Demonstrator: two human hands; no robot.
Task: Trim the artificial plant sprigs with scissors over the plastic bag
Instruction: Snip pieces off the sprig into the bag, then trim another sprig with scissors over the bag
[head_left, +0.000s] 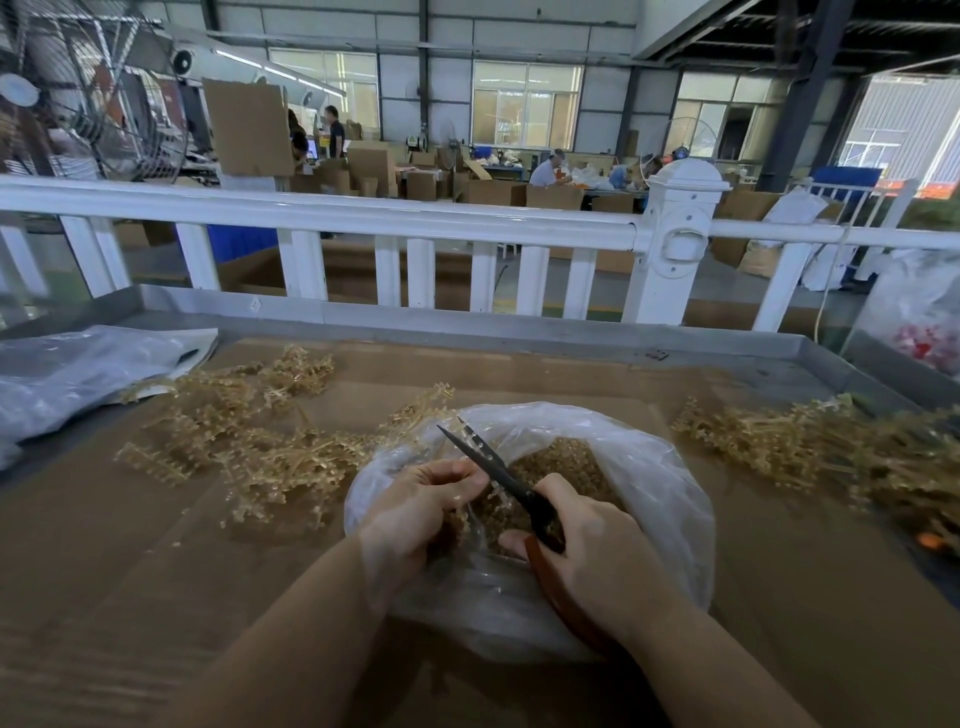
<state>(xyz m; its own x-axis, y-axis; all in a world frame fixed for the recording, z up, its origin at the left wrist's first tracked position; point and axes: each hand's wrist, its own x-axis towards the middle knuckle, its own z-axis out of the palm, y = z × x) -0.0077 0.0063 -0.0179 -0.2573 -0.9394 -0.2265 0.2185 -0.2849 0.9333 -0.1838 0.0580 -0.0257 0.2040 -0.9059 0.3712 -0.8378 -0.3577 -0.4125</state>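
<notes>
Right hand (597, 551) gripping open dark-bladed scissors (498, 473); left hand (421, 504) pinching brittle tan sprig (485, 491) over crinkly clear plastic bag (660, 483).

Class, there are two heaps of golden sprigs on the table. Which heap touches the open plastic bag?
The left heap: its sprigs reach the open plastic bag. The right heap lies apart.

From where I stand, the left hand (426, 499) curls over whatever sprig it holds, so the piece itself can't be made out, and the scissors (498, 480) handle is mostly buried under the right hand (587, 551). The sprig pile (857, 457) at the right blurs and runs past the edge.
</notes>
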